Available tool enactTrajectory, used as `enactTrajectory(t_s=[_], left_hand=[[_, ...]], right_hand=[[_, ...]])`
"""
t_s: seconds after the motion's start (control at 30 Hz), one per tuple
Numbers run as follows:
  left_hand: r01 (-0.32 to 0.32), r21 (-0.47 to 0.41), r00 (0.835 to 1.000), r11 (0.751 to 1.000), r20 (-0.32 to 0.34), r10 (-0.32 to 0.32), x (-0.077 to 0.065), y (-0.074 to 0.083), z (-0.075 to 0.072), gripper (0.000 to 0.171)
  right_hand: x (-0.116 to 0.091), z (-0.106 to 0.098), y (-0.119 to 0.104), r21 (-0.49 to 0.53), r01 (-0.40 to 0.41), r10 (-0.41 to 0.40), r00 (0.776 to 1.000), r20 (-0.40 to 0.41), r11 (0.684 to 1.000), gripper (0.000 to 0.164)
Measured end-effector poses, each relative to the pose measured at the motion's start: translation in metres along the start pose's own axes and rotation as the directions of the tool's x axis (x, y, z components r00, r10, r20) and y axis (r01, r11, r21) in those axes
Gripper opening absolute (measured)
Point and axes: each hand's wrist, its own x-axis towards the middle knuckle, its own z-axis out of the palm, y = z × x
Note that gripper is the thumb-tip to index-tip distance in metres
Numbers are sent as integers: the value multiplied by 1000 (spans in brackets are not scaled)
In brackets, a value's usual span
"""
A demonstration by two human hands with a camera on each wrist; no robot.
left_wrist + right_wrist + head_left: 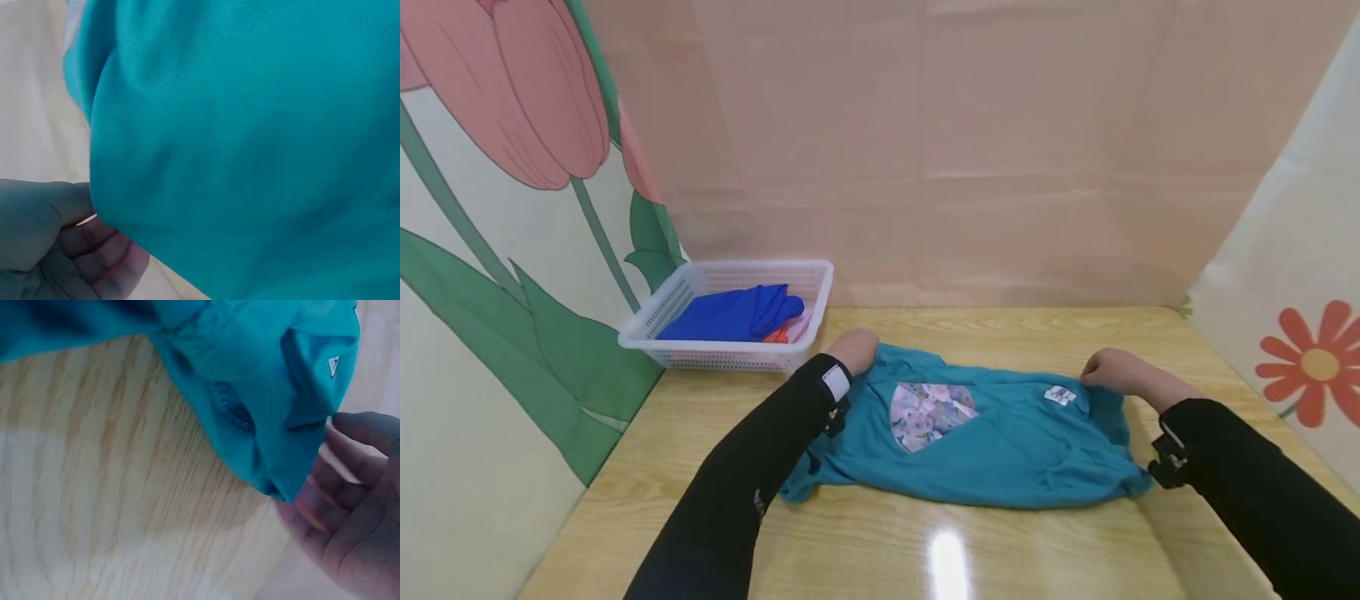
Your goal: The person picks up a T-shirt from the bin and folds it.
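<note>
A teal garment [1000,450] lies wrinkled across the table in the head view, with a floral patch [928,412] left of its middle and a small white label [1060,395] near its far right. My left hand [853,350] pinches its far left corner; in the left wrist view, thumb and finger meet at the edge of the teal cloth [237,144]. At the far right edge my right hand [1108,371] pinches the fabric between thumb and fingers. The right wrist view shows a gathered, elastic-looking edge [234,409] on the cloth beside that hand [356,500].
A white perforated basket [722,357] stands at the back left, holding folded blue cloth [730,315] and some orange and pink fabric. The wooden table [850,542] meets a pinkish-brown sheet [925,167] behind. Flower-printed panels flank both sides.
</note>
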Motion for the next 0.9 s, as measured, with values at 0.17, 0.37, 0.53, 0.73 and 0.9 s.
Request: enactTrajectory(t_s=[0.17,0.37,0.53,0.73,0.9], left_hand=[[32,-86,999,996,-37,-35,5,-6,-14,15],[1,-183,996,983,-82,-17,21,-23,-26,13],[105,-243,990,964,-68,-125,9,-14,-63,18],[134,-243,970,961,-166,-177,-10,-9,-91,21],[153,-312,948,938,-222,-229,-6,-19,-99,20]], right_hand=[[1,-1,3,2,-9,9,1000,22,1000,23],[-2,-7,4,67,-40,51,983,-174,997,30],[-5,-16,-6,166,-78,128,942,-312,983,41],[-11,-28,-16,231,-107,193,899,-393,967,45],[-12,-41,-25,258,-60,175,874,-453,964,40]])
